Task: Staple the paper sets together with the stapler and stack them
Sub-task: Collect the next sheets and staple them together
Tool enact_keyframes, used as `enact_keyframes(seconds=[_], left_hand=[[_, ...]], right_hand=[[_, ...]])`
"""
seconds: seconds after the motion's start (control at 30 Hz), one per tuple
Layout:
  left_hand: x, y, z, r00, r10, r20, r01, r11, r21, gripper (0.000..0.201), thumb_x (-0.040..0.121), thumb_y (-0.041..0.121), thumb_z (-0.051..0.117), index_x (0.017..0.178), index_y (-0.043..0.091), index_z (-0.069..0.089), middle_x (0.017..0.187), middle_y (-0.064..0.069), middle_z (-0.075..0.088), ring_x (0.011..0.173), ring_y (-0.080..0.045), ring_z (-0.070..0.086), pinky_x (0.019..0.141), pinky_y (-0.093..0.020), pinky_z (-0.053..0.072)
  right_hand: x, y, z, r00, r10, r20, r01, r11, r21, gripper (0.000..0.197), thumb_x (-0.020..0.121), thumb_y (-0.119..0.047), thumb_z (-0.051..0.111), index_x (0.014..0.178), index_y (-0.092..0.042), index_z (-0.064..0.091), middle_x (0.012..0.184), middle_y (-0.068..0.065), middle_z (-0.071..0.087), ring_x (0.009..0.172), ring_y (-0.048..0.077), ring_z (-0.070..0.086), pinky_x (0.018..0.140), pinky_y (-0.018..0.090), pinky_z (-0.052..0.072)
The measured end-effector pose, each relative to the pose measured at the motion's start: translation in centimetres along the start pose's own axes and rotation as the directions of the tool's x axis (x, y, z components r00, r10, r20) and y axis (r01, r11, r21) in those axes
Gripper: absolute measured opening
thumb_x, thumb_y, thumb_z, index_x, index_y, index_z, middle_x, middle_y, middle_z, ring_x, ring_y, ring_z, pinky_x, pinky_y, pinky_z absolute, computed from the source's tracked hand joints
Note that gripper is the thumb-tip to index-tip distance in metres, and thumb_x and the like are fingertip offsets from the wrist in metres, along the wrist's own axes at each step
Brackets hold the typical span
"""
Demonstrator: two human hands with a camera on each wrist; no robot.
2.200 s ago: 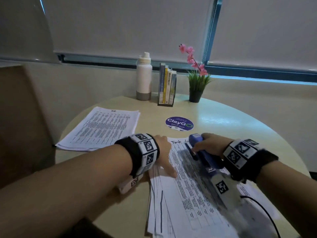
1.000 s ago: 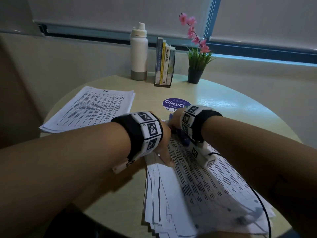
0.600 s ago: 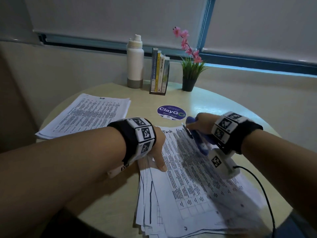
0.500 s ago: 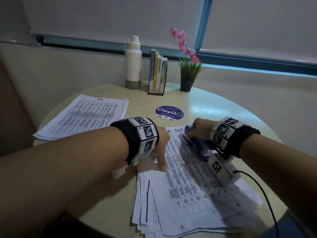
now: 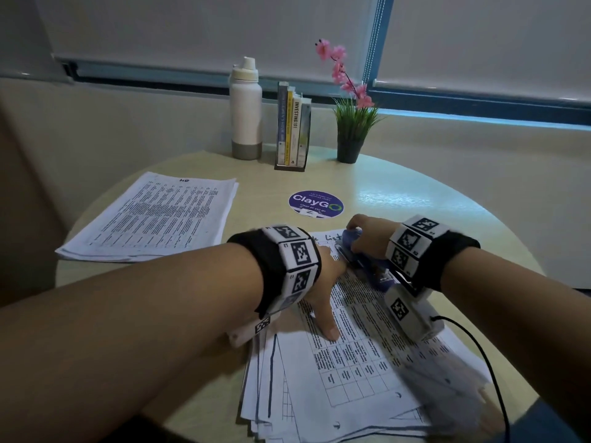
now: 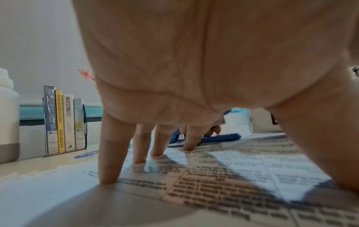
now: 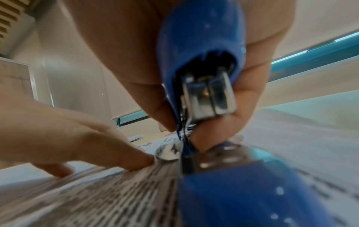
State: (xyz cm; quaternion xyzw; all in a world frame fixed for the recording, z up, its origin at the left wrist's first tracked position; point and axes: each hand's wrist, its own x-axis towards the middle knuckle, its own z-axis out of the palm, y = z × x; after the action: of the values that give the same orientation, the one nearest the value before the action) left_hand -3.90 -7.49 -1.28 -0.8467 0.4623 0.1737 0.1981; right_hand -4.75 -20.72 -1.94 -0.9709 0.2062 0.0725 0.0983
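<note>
A fanned pile of printed paper sheets (image 5: 351, 372) lies on the round table in front of me. My left hand (image 5: 323, 282) presses down on the top sheet (image 6: 223, 173) with spread, straight fingers (image 6: 108, 161). My right hand (image 5: 367, 235) grips a blue stapler (image 5: 361, 260) at the far edge of the top sheet. The right wrist view shows its blue top (image 7: 200, 46) and blue base (image 7: 242, 192) apart at the hinge end, with my left fingers (image 7: 116, 153) beside it. Another stack of printed papers (image 5: 153, 215) rests at the table's left.
At the back of the table stand a white bottle (image 5: 245, 113), several books in a holder (image 5: 292, 129) and a small potted plant with pink flowers (image 5: 350, 123). A round purple sticker (image 5: 316, 204) sits mid-table. A black cable (image 5: 479, 356) runs from my right wrist.
My right hand swung the stapler in over the top of the sheet, drew back to the right, and now holds it at the far edge. My left hand kept pressing the paper.
</note>
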Motion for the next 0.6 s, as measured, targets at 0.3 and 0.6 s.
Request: enact_keyframes(seconds=[0.3,0.6], left_hand=[[0.2,-0.15,0.16,0.999,0.004,-0.043,-0.002,0.999,0.039,0.106,0.06,0.077,0.065,0.144,0.021,0.031,0.138,-0.006,0.045,0.121,-0.027,0.049,0.077,-0.034,0.035],[0.35,-0.07,0.44,1.0,-0.007,0.003,0.006,1.0,0.019,0.104,0.065,0.074,0.064,0.146,0.021,0.028,0.141,-0.008,0.039,0.126,-0.029,0.044,0.093,-0.04,0.041]], right_hand=[[-0.1,0.01,0.22,1.0,0.031,0.001,-0.031,0.997,-0.075,0.04,0.097,-0.021,0.039,0.135,-0.007,0.037,0.124,0.017,0.058,0.113,0.03,0.055,0.085,0.028,0.04],[0.47,-0.35,0.59,0.999,0.041,-0.014,-0.042,0.993,-0.115,0.038,0.098,-0.022,0.037,0.131,-0.004,0.038,0.123,0.018,0.059,0.111,0.031,0.057,0.089,0.032,0.041]])
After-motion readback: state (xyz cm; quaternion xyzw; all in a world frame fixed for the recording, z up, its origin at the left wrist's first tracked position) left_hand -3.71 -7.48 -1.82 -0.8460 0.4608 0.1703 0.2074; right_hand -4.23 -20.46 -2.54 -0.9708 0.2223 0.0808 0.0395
